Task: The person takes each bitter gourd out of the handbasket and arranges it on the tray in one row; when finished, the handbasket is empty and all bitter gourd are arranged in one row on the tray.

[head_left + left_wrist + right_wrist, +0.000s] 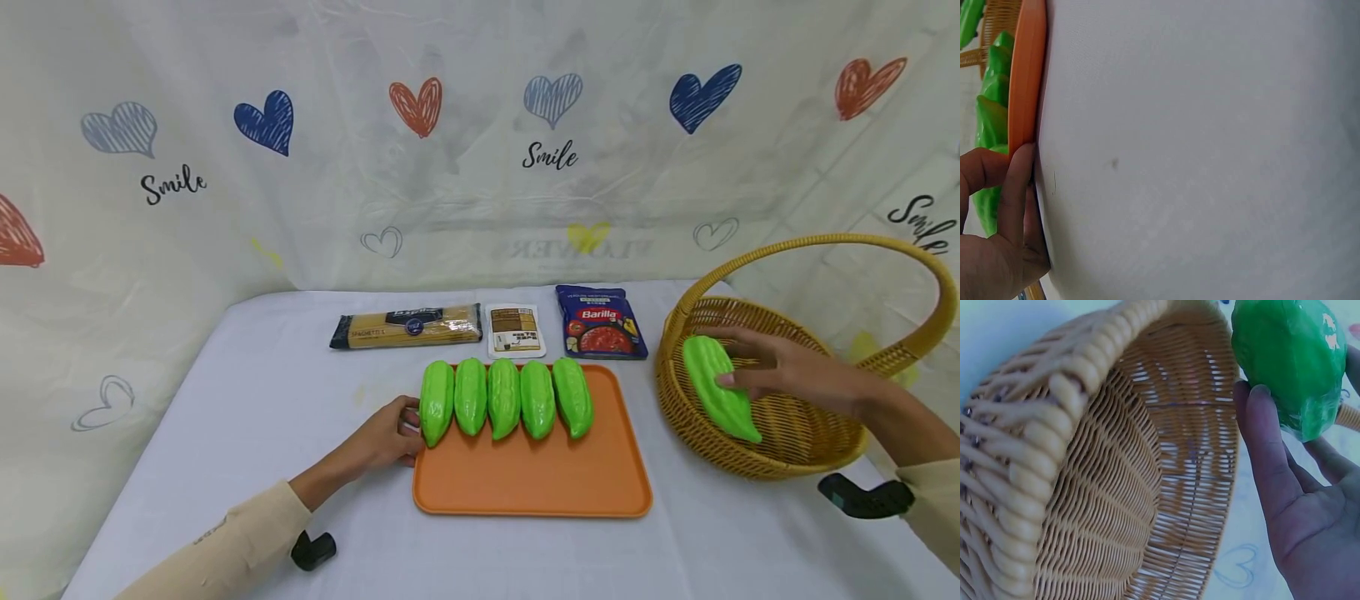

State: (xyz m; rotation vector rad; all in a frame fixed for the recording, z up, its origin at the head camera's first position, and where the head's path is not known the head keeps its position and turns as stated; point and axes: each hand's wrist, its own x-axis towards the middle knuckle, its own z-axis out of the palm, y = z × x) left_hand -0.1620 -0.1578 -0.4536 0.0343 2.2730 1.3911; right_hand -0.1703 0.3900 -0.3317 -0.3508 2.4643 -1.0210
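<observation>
My right hand (780, 371) grips a green bitter melon (722, 390) over the wicker basket (678, 417), with the thumb on its near side. In the right wrist view the bitter melon (1294, 362) looks glossy, and the basket's woven inside shows beside it. At the orange tray (532, 487), my left hand (386, 433) pinches the left rim between thumb and fingers, as the left wrist view shows at the tray edge (1025, 81). Several more bitter melons (504, 398) lie side by side in a row along the tray's far half, stems pointing away from me.
Behind the tray lie a spaghetti pack (420, 327), a small white-and-brown packet (515, 331) and a blue Barilla pouch (602, 322). The basket's tall handle (825, 240) arches above the right hand. A printed curtain (480, 183) hangs at the table's back edge.
</observation>
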